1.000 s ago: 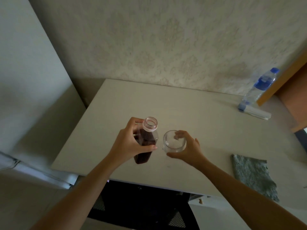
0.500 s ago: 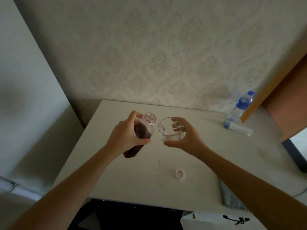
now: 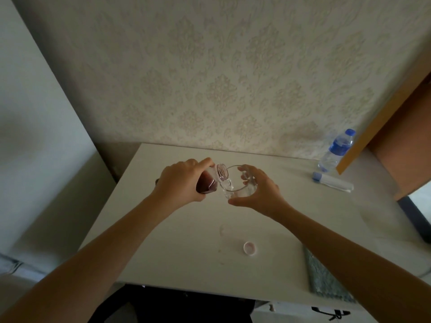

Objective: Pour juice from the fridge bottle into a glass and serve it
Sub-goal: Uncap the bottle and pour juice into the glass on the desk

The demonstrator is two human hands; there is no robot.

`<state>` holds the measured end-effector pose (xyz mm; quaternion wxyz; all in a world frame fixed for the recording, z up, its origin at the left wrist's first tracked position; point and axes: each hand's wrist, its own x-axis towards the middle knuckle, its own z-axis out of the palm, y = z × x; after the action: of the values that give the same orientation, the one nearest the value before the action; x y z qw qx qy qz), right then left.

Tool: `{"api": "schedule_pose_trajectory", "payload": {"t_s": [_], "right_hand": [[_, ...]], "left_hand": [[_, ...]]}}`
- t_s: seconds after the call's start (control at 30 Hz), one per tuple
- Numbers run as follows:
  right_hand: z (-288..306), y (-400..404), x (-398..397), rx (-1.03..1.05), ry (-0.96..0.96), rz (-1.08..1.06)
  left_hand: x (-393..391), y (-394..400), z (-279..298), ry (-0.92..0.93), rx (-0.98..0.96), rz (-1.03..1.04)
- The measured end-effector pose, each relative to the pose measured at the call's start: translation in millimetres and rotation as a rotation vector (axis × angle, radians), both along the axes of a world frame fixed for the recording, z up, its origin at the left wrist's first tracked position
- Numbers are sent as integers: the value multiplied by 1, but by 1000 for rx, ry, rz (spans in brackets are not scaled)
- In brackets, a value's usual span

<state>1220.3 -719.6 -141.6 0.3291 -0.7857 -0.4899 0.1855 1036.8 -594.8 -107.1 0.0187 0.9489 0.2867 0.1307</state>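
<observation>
Head view: left hand (image 3: 179, 183) fingers wrap the clear plastic bottle of dark red juice (image 3: 208, 181), tilted so its open neck touches the rim of the clear drinking glass (image 3: 238, 183). Right hand (image 3: 261, 190) fingers curl around the glass above the white tabletop (image 3: 186, 241). Small pink cap (image 3: 250, 248) lies nearer.

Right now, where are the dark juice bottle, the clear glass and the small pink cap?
dark juice bottle (image 3: 206, 184): head view, juice-filled shoulder.
clear glass (image 3: 242, 193): head view, near rim.
small pink cap (image 3: 250, 248): head view, its middle.
</observation>
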Motion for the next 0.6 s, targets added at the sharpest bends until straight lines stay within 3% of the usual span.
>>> {"api": "schedule_pose_trajectory", "payload": {"t_s": [0.3,0.6], "right_hand": [[-2,-1,0,-29,-24,7],[-6,-3,1,-50,-18,13]], "left_hand": [[6,-3,0,62,180,-32],[8,-8,1,73,213,-71]]}}
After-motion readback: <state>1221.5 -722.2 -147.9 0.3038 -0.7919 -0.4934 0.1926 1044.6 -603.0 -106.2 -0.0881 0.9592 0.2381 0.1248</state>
